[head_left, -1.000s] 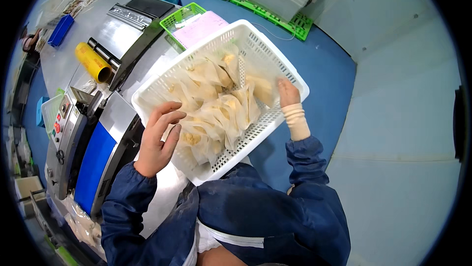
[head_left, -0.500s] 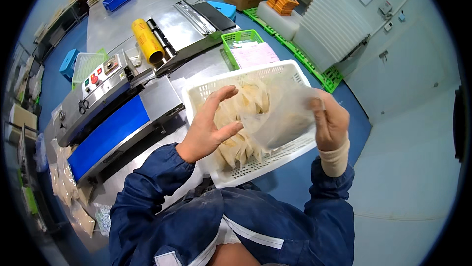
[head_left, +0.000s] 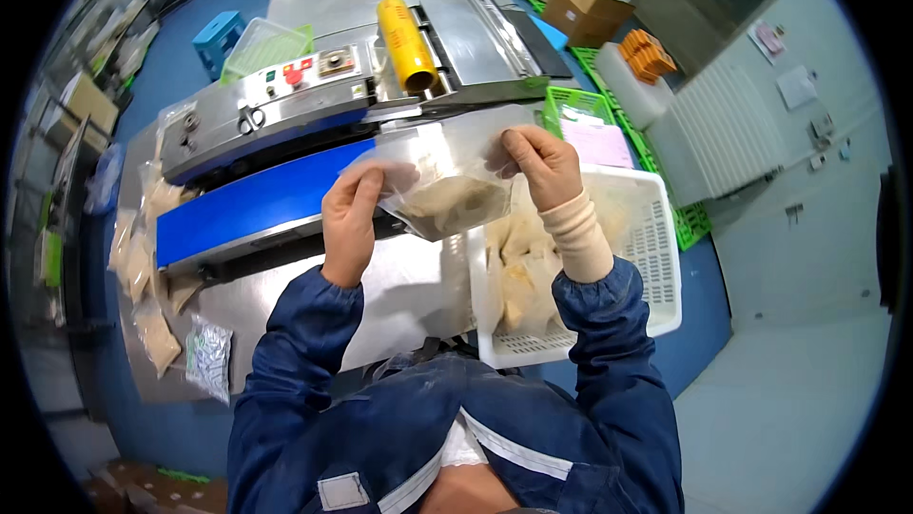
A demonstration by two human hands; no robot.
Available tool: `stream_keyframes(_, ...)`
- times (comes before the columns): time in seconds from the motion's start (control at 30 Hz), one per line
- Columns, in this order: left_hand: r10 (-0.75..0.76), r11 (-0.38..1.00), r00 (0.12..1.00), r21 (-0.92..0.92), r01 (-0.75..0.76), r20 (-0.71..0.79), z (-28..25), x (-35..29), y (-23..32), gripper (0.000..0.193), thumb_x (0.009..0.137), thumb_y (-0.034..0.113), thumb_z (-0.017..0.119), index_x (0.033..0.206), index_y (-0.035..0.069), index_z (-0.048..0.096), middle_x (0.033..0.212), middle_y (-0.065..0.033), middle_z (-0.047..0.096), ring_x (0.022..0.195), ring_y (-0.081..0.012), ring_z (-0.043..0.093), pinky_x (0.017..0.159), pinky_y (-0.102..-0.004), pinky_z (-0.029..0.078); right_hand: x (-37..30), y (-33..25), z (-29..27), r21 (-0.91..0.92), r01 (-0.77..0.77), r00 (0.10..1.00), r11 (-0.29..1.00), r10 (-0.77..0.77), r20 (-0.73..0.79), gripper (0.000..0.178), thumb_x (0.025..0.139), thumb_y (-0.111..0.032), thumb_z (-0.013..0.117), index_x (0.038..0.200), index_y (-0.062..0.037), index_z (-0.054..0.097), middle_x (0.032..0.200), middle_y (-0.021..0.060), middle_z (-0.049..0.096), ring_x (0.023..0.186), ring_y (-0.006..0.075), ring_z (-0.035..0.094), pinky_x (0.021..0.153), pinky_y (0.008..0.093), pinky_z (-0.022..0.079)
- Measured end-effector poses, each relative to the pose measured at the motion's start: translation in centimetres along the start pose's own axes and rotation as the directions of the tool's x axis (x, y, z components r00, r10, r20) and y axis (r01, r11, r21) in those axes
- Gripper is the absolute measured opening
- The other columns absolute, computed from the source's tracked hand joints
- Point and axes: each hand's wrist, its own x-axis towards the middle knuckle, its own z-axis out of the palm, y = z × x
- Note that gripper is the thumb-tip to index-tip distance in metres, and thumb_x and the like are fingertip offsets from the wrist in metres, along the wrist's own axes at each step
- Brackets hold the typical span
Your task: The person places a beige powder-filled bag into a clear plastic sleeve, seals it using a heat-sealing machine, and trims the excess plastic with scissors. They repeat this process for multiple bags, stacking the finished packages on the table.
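A clear plastic bag (head_left: 447, 200) with brownish powder settled in its bottom hangs between my two hands. My left hand (head_left: 350, 214) pinches its left upper edge, and my right hand (head_left: 544, 164) pinches the right upper corner. The bag is held up in front of the sealing machine (head_left: 276, 86) with its blue conveyor belt (head_left: 252, 205). Below my right forearm stands a white perforated basket (head_left: 656, 257), holding several similar filled bags (head_left: 523, 276). Part of its contents is hidden by my right wrist.
A yellow roll (head_left: 404, 43) lies on the steel table (head_left: 380, 319) behind the machine. Black scissors (head_left: 251, 119) rest on the control panel. Sealed bags of powder (head_left: 155, 338) and a silvery packet (head_left: 208, 358) lie at left. A green basket (head_left: 575, 107) with pink paper stands behind the white one.
The bag has moved left from over the white basket to the front of the machine. My left hand, open before, now grips its other edge. My view has turned left.
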Motion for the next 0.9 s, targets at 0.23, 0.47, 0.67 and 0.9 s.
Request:
stream_keyframes(0.23,-0.196,0.979,0.952,-0.100,0.177,-0.234,-7.4,2.0,-4.2,0.021,0.088,0.021,0.052,0.085,0.002,0.060,0.081,-0.0093,0.064,0.071,-0.0160,0.062,0.065,-0.0261,0.049,3.7,6.5,5.0,0.152,-0.209,0.976,0.966,0.198,0.084,0.021,0.085,-0.018,0.055,0.084,0.0027,0.061,0.071,0.0078,0.062,0.062,0.0129,0.060,0.053,0.0227,0.049)
stream_keyframes(0.47,-0.271,0.962,0.916,-0.057,0.267,-0.295,-10.6,3.6,-8.7,0.021,0.089,0.022,0.050,0.085,0.004,0.060,0.077,-0.0058,0.062,0.069,-0.0137,0.060,0.064,-0.0257,0.048,4.8,13.4,7.1,0.144,-0.347,0.938,0.927,0.339,0.078,0.028,0.089,-0.024,0.049,0.087,0.0014,0.060,0.075,0.0093,0.062,0.063,0.0146,0.060,0.055,0.0243,0.050)
stream_keyframes(0.67,-0.248,0.956,0.930,0.087,0.280,-0.271,-11.6,6.4,-12.4,0.024,0.090,0.023,0.047,0.086,0.003,0.059,0.074,-0.0054,0.061,0.065,-0.0120,0.057,0.060,-0.0249,0.045,6.3,16.3,7.0,0.135,-0.421,0.903,0.897,0.428,-0.025,0.025,0.087,-0.020,0.050,0.084,0.0027,0.060,0.074,0.0103,0.062,0.062,0.0159,0.060,0.053,0.0269,0.051)
stream_keyframes(0.9,-0.457,0.889,0.858,-0.084,0.451,-0.233,-10.7,10.3,-17.0,0.025,0.088,0.024,0.051,0.077,0.002,0.058,0.068,-0.0057,0.059,0.058,-0.0130,0.056,0.053,-0.0251,0.045,8.1,17.9,5.2,0.041,-0.516,0.833,0.856,0.512,-0.207,0.025,0.084,-0.023,0.055,0.078,0.0009,0.060,0.065,0.0079,0.059,0.051,0.0139,0.055,0.043,0.0257,0.048)
